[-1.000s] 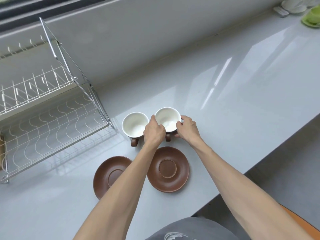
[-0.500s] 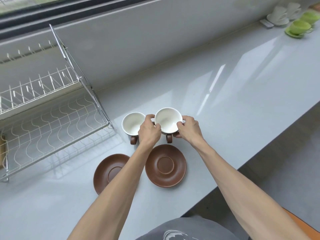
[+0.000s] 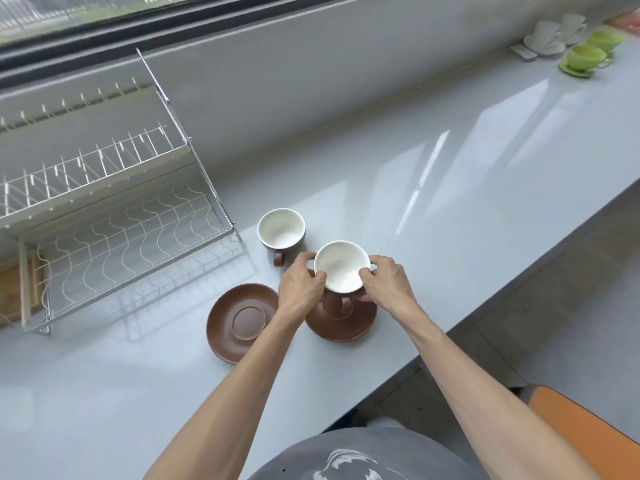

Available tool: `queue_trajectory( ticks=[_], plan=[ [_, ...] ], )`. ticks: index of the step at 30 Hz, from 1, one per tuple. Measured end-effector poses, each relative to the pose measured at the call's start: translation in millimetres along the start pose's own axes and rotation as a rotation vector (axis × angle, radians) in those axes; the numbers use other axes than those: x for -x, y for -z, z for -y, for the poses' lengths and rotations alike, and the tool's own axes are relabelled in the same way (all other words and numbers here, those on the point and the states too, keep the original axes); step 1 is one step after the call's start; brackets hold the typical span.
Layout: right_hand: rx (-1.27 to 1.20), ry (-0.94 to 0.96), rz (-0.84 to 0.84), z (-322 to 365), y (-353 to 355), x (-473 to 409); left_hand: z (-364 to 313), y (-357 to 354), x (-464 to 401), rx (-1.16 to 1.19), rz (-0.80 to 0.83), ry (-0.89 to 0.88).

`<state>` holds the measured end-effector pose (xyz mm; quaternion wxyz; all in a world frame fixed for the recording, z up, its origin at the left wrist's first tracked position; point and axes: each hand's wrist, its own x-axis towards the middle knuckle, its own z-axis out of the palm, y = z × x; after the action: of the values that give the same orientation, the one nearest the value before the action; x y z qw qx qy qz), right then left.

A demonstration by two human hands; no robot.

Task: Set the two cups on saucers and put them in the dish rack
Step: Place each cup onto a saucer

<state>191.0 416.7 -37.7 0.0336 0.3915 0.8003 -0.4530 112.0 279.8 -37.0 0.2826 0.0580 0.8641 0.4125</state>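
I had my left hand [image 3: 302, 287] and right hand [image 3: 386, 284] pinching the cup [image 3: 342, 266] by opposite sides of its rim, keeping it level over the right saucer [image 3: 341, 322], perhaps just short of seated.

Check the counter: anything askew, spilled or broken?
Nothing stands out. Both hands, left and right, hold one cup upright over the right saucer. The other cup stands upright on the counter, and the left saucer lies flat. No spills or chips are visible.
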Motion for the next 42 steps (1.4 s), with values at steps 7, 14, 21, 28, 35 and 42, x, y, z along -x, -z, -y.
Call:
queue_trajectory(
  ticks=[7, 14, 21, 28, 35, 42],
  plan=[
    [0.009, -0.016, 0.003, -17.0, -11.2, 23.3, 19.3, -5.3, 17.2, -0.006, 0.047, 0.034],
    [0.068, -0.022, 0.024, -20.7, -16.0, 30.3, 28.5, -8.8, 21.8, -0.053, 0.039, 0.031],
    [0.052, -0.040, 0.051, -23.5, -20.3, 28.9, 34.3, -9.7, 20.8, -0.029, 0.049, 0.043],
    [0.038, -0.037, 0.046, -23.4, -22.8, 29.4, 36.1, -8.2, 19.7, -0.049, 0.056, 0.040],
    [0.066, -0.030, 0.042, -24.9, -23.1, 29.2, 39.9, -6.1, 20.5, -0.038, 0.071, 0.035],
    [0.185, -0.047, 0.060, -22.2, -19.9, 25.7, 41.1, 4.7, 13.0, -0.079, 0.163, 0.017]
  ],
)
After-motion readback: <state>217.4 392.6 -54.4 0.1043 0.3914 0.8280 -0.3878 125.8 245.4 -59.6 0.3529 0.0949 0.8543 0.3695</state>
